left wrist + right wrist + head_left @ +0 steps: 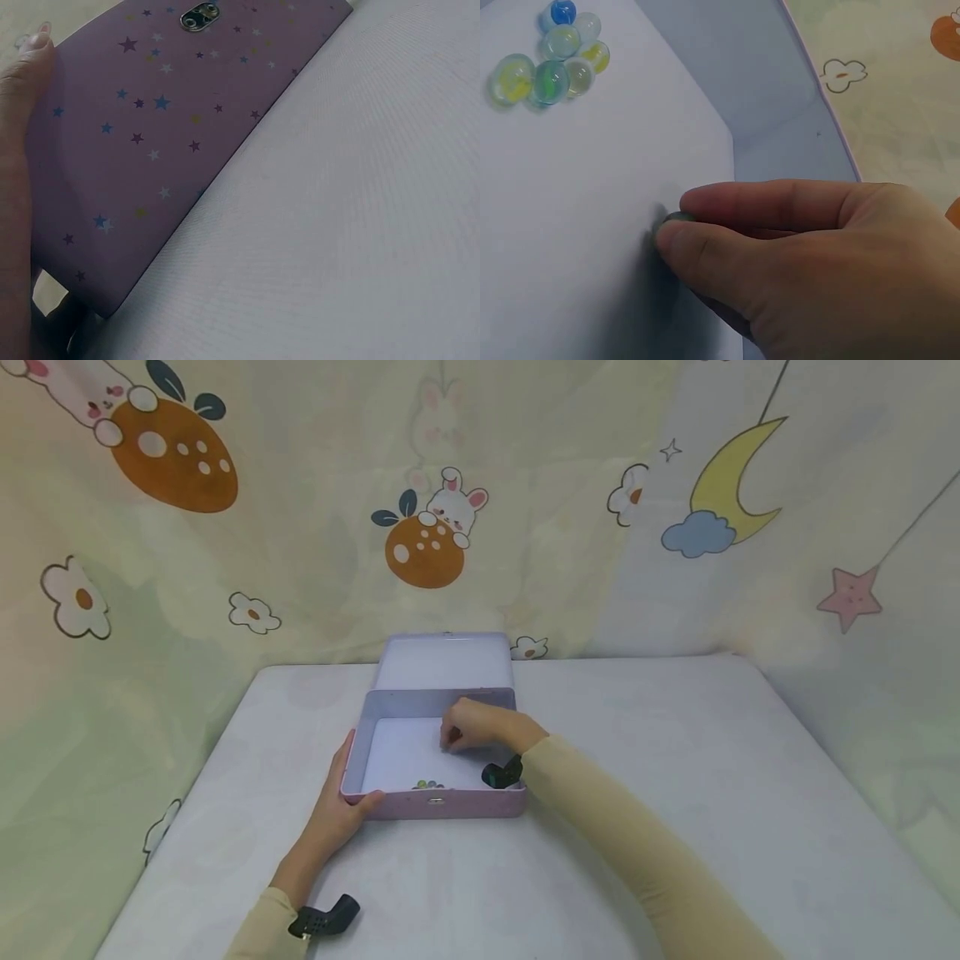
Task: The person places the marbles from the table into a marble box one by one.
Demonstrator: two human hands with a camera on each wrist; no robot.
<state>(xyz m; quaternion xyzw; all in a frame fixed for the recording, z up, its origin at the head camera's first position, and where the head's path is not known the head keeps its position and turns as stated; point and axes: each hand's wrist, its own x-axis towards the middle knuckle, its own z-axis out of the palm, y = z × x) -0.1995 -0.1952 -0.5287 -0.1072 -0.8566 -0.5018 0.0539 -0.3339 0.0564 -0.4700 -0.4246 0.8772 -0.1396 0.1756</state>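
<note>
A purple metal box (480,803) with printed stars stands on the table, its hinged lid (444,662) raised at the back. My left hand (339,806) holds the box by its front left corner, fingers along the side wall and thumb at the front rim. Inside the box, my right hand (480,724) pinches a glass marble (678,216) between thumb and fingers, low over the white floor. Much of that marble is hidden by the thumb. Several other glass marbles (552,81), clear with green, yellow or blue swirls, lie grouped in the box near its front wall.
A white cloth covers the table (660,718), extending to both sides of the box. Behind it hangs a curtain (315,510) printed with rabbits, flowers and a moon. A metal clasp (199,16) sits on the box's front. Black cameras (326,918) are strapped to both wrists.
</note>
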